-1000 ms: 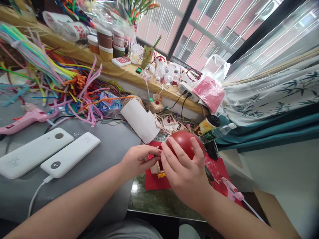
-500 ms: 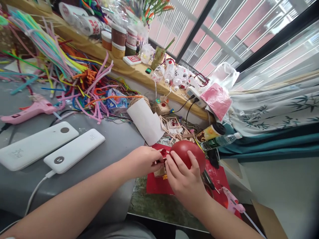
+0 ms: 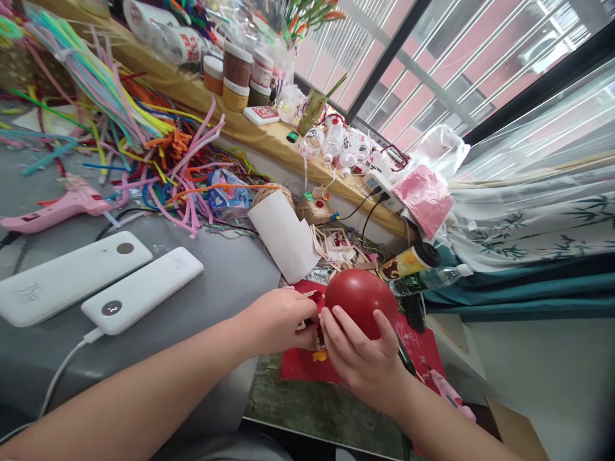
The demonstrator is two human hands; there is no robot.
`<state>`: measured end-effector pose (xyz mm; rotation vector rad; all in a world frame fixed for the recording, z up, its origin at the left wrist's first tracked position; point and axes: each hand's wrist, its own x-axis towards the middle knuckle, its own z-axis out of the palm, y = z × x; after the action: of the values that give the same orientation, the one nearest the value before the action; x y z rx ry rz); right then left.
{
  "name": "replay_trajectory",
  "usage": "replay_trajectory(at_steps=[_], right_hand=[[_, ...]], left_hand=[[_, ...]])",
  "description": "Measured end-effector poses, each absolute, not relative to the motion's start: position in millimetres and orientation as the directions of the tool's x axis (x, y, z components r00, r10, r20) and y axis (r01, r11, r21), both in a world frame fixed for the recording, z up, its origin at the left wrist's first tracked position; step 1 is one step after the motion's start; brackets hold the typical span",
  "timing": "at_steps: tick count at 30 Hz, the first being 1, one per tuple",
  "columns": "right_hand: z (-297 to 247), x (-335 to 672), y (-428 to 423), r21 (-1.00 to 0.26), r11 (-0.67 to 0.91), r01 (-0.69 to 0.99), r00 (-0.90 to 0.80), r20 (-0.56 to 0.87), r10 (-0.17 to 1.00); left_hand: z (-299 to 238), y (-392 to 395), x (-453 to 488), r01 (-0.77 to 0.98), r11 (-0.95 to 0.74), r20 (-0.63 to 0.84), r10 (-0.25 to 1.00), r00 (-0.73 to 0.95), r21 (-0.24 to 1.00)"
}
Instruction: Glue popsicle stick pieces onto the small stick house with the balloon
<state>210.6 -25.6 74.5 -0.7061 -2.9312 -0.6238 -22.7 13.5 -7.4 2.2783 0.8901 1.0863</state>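
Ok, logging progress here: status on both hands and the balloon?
Right hand cupping red balloon. Left hand bunched beside it, grip hidden. Pink glue gun close beside right forearm.

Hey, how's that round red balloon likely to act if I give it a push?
The red balloon would probably roll easily, since its visible surface is round. Its glossy sheen suggests a smooth, possibly slippery skin. It looks inflated and taut, so it's likely light for its size and could pop on something sharp.

Single head-worn view, facing forward and down; left hand [image 3: 284, 320] and right hand [image 3: 368, 355] near, below centre; window [image 3: 389, 56] farther, slanted, upper right.
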Motion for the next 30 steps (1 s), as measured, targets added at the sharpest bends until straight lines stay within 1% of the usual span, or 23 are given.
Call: replay_trajectory(at_steps=[4,8,14,19,23,27,30], right_hand=[[70.7,210.2,-26.3,0.396,0.812,0.429,-0.903,0.174,0.392],[70.2,204.8,-28.2,0.435,0.812,0.389,-0.921,0.191,0.339],[67.9,202.7,-31.4,0.478,0.791,0.381,-0.925,0.192,0.328],[67.7,203.4,-34.5,0.480,0.786,0.390,-0.920,0.180,0.347],[64.1,204.0,-40.1,0.477,0.785,0.396,-0.916,0.143,0.375],[56.7,204.5,-44.4,0.449,0.781,0.434,-0.897,0.133,0.423],[55.1,203.9,-44.4,0.487,0.769,0.415,-0.900,0.096,0.425]], left_hand=[[-5.6,15.1,-25.5,0.383,-0.686,0.483,0.717,0.503,0.619],[-6.3,17.1,-26.6,0.378,-0.671,0.456,0.725,0.517,0.638],[-7.3,17.0,-23.1,0.468,-0.575,0.345,0.801,0.488,0.671],[1.3,17.9,-24.0,0.474,-0.431,0.183,0.857,0.482,0.768],[5.3,19.0,-25.0,0.444,-0.326,0.091,0.877,0.473,0.835],[8.6,19.8,-25.7,0.428,-0.258,0.017,0.872,0.490,0.866],[12.9,19.8,-27.3,0.426,-0.238,-0.008,0.865,0.501,0.873]])
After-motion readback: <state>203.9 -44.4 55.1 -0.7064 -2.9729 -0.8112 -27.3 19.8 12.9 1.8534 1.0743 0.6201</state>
